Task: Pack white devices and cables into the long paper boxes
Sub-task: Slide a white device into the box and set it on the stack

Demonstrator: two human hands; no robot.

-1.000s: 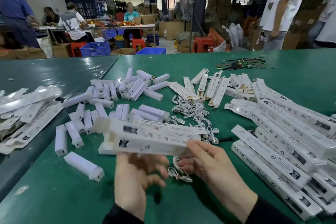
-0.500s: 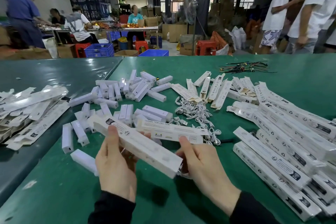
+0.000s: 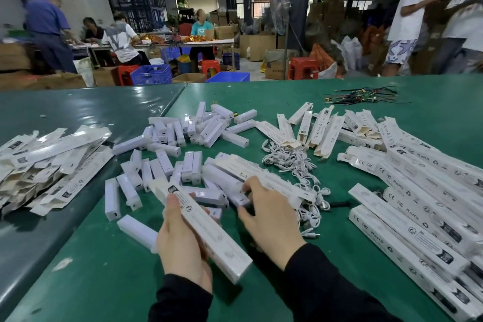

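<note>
My left hand (image 3: 183, 246) grips a long white paper box (image 3: 209, 230) that slants from upper left to lower right above the green table (image 3: 300, 102). My right hand (image 3: 269, 217) reaches forward over a white device (image 3: 239, 200), its fingertips on it; another long box (image 3: 264, 178) lies just beyond them. Several loose white devices (image 3: 183, 144) are scattered ahead. A tangle of white cables (image 3: 295, 165) lies right of centre.
Packed long boxes (image 3: 418, 191) are stacked at the right. Flat unfolded boxes (image 3: 47, 165) pile up at the left, and open boxes (image 3: 321, 128) lie behind the cables. Dark wires (image 3: 363, 98) rest at the far edge. People work and stand beyond the table.
My right hand let go of the second long box, which now lies on the table, and moved forward onto a device. My left hand kept its box.
</note>
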